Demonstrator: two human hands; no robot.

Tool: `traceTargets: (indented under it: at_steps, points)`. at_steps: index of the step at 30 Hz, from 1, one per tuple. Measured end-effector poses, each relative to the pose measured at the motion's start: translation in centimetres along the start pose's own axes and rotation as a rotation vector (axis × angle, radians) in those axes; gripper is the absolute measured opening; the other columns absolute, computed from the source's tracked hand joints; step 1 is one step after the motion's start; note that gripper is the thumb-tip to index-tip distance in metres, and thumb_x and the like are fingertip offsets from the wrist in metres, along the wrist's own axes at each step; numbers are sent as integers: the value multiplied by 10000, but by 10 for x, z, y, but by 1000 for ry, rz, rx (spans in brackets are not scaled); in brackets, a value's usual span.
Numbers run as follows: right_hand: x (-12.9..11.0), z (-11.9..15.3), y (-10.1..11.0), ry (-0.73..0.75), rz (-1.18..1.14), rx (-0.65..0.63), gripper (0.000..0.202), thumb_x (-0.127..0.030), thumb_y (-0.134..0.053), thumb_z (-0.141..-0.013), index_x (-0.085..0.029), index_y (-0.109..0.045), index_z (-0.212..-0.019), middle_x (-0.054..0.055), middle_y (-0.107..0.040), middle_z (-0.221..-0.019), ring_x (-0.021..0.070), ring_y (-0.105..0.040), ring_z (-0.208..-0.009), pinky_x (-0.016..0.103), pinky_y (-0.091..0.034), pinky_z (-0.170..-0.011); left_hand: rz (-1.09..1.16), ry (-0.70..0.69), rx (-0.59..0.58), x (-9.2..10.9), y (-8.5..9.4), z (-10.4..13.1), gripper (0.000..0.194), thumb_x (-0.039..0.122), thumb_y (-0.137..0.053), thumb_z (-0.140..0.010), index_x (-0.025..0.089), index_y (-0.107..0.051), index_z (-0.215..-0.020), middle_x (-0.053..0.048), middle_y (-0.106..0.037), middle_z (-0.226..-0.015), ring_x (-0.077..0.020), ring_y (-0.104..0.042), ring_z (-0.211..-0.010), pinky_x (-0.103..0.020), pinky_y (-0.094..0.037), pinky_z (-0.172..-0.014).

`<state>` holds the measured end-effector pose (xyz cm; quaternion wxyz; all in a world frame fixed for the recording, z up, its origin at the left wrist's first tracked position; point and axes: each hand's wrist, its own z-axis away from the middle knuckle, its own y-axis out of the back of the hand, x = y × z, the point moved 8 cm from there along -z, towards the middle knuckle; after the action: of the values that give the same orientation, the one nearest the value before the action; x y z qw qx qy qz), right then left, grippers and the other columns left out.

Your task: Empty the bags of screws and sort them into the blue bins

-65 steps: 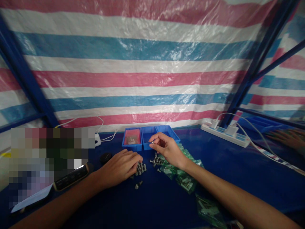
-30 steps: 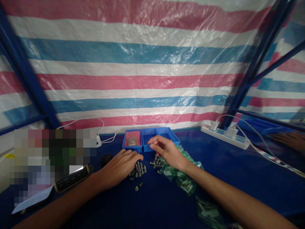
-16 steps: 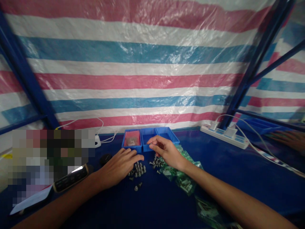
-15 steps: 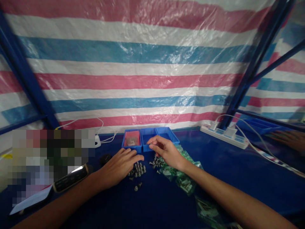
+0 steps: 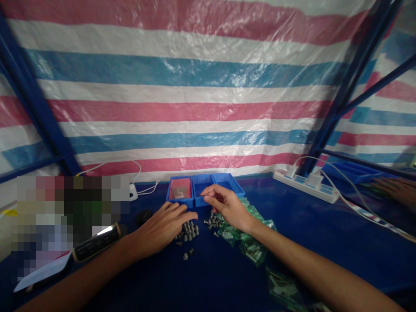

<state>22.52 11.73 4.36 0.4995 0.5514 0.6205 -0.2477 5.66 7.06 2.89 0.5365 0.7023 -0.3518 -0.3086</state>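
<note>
Right hand (image 5: 227, 209): finger and thumb pinched on tiny dark piece (image 5: 206, 195), too small to name. Just beside it: loose heap of small silver metal screws (image 5: 212, 222). Left hand (image 5: 164, 223): fingers bit apart; silver metal bolts (image 5: 191, 232) bunched upright beside it. Looks part done.

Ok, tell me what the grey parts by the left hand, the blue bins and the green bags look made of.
Grey parts: likely metal, dully shiny; their rounded ends catch light.
Blue bins: probably moulded plastic, fairly smooth, given the even colour and thin walls.
Green bags: seemingly thin, glossy plastic film, since they glint and look see-through.
</note>
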Motion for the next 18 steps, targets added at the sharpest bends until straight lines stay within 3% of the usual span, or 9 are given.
traceTargets:
  at_steps: [10,18]
  points:
    - [1,-1,3,18,16,9,210,-396,-684,-996,-224,-700,-1117,4,-612,-899,115,-556,-637,274,-472,-573,-18,0,1,1,0,-1,521,51,-510,-1012,307,-474,-1464,-33,-633,-1174,-262,-553,-1092,-382,-351,-934]
    - [2,0,2,10,21,8,221,-420,-681,-996,-237,-699,-1118,13,-627,-911,126,-558,-649,282,-481,-580,-14,17,69,-1,3,0,366,121,-409,-1088,268,-502,-1410,-47,-659,-1221,-252,-581,-1113,-388,-376,-972]
